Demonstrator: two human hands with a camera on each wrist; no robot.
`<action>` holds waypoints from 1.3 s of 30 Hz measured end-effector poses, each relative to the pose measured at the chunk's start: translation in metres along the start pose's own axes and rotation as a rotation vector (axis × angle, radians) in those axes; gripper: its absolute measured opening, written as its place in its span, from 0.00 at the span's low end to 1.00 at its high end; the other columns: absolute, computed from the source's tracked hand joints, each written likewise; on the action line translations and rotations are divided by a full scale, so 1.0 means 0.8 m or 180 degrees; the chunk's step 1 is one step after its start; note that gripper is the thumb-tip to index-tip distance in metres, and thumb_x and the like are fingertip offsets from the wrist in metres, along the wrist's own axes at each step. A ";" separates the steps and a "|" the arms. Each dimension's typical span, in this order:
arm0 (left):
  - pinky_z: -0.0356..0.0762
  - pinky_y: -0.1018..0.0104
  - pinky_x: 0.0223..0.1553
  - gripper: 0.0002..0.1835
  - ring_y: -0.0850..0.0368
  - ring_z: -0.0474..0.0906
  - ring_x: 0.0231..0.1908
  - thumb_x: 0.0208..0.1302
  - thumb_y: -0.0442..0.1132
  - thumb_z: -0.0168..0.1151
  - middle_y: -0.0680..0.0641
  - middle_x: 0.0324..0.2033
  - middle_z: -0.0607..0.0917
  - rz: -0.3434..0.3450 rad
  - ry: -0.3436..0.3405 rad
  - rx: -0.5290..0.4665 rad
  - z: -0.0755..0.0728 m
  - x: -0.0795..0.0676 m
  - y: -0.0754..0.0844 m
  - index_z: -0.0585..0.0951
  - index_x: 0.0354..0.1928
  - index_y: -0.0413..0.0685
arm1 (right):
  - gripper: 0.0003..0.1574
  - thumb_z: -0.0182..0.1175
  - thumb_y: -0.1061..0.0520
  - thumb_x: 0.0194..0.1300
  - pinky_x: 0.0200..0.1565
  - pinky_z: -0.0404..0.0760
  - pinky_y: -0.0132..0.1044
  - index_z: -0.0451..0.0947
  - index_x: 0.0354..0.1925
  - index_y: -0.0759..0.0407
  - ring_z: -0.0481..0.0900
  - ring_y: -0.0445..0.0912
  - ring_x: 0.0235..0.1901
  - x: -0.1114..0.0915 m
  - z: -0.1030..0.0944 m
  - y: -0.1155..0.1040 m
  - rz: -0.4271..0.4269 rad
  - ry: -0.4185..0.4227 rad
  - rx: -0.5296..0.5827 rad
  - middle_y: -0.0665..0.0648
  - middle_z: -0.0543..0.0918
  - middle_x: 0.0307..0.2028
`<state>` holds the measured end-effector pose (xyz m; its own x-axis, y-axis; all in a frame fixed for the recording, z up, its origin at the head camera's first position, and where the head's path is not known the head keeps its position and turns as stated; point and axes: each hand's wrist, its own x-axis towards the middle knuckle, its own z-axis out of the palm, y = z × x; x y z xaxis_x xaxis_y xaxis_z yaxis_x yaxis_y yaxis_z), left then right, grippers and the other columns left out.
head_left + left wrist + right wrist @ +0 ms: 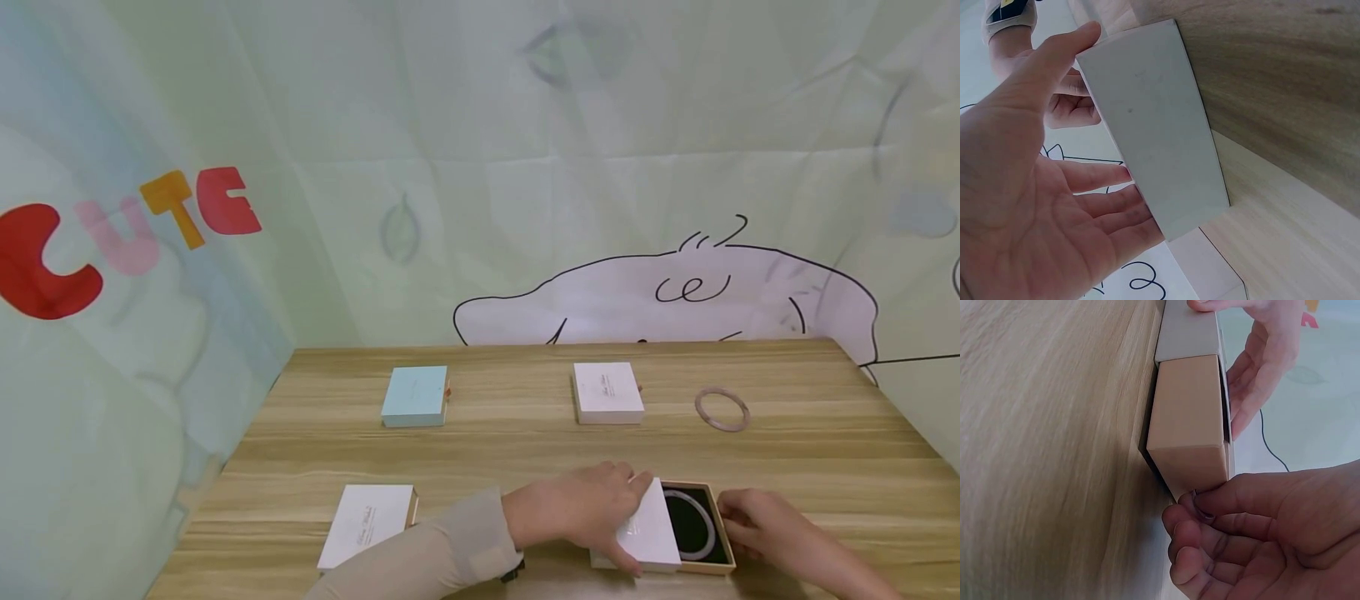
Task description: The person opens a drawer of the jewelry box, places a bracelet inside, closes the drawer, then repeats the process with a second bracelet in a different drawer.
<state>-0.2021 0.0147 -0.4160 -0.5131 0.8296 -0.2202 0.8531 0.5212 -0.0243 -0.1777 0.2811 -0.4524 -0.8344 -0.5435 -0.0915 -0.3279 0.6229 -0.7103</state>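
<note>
A white slide-out jewelry box [652, 529] lies at the front right of the table, with its tan drawer [1186, 403] partly out toward the right. Inside, on dark lining, sits a pale bangle [711, 533], its left part covered by the white sleeve. My left hand [581, 504] grips that sleeve, thumb on the near side and fingers on the far side. At the drawer's outer end my right hand [772, 529] has curled fingers, with thumb and index finger pinched together against it. Whatever small part lies between those fingertips is hidden.
Another pale bangle [722, 409] lies at the back right. Beside it is a closed white box [607, 392], and farther left a light blue box [416, 396]. A third white box [367, 525] at front left is partly behind my left sleeve [442, 550].
</note>
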 end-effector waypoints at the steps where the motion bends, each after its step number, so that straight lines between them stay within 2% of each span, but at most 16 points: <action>1: 0.66 0.75 0.58 0.58 0.63 0.73 0.54 0.51 0.74 0.65 0.48 0.60 0.75 -0.0001 -0.0003 0.0000 0.000 0.000 0.000 0.63 0.73 0.39 | 0.15 0.58 0.70 0.66 0.17 0.68 0.31 0.73 0.26 0.55 0.66 0.33 0.15 0.000 0.000 0.000 -0.0004 0.0004 -0.0004 0.41 0.69 0.16; 22: 0.65 0.75 0.59 0.58 0.64 0.72 0.55 0.51 0.74 0.65 0.49 0.60 0.75 -0.0038 -0.0003 0.0029 0.001 0.000 0.001 0.63 0.73 0.40 | 0.16 0.57 0.70 0.66 0.17 0.68 0.31 0.71 0.25 0.54 0.66 0.33 0.15 0.004 0.003 -0.005 -0.0040 -0.0010 -0.0036 0.40 0.69 0.16; 28: 0.66 0.75 0.58 0.58 0.64 0.72 0.53 0.50 0.75 0.65 0.49 0.59 0.76 -0.0031 0.0011 0.0043 0.001 0.001 0.001 0.63 0.73 0.40 | 0.15 0.57 0.70 0.66 0.17 0.68 0.31 0.71 0.26 0.55 0.66 0.33 0.15 0.006 0.002 -0.007 0.0038 -0.0053 -0.0010 0.41 0.69 0.16; 35: 0.68 0.76 0.54 0.59 0.64 0.74 0.49 0.49 0.74 0.67 0.49 0.55 0.78 -0.0015 0.0089 0.0032 0.001 0.002 0.001 0.64 0.72 0.39 | 0.17 0.58 0.70 0.65 0.17 0.67 0.31 0.70 0.24 0.54 0.65 0.32 0.15 0.006 0.005 -0.007 -0.0081 0.0052 -0.0082 0.40 0.68 0.16; 39: 0.68 0.76 0.55 0.59 0.65 0.73 0.50 0.49 0.74 0.67 0.50 0.56 0.77 -0.0045 0.0044 0.0008 0.001 0.002 0.002 0.64 0.72 0.40 | 0.16 0.58 0.70 0.65 0.17 0.68 0.31 0.71 0.24 0.54 0.65 0.33 0.16 0.006 0.005 -0.006 -0.0027 0.0020 -0.0048 0.40 0.68 0.16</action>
<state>-0.2015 0.0164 -0.4171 -0.5263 0.8249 -0.2064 0.8460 0.5323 -0.0297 -0.1783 0.2728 -0.4521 -0.8342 -0.5454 -0.0811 -0.3417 0.6267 -0.7003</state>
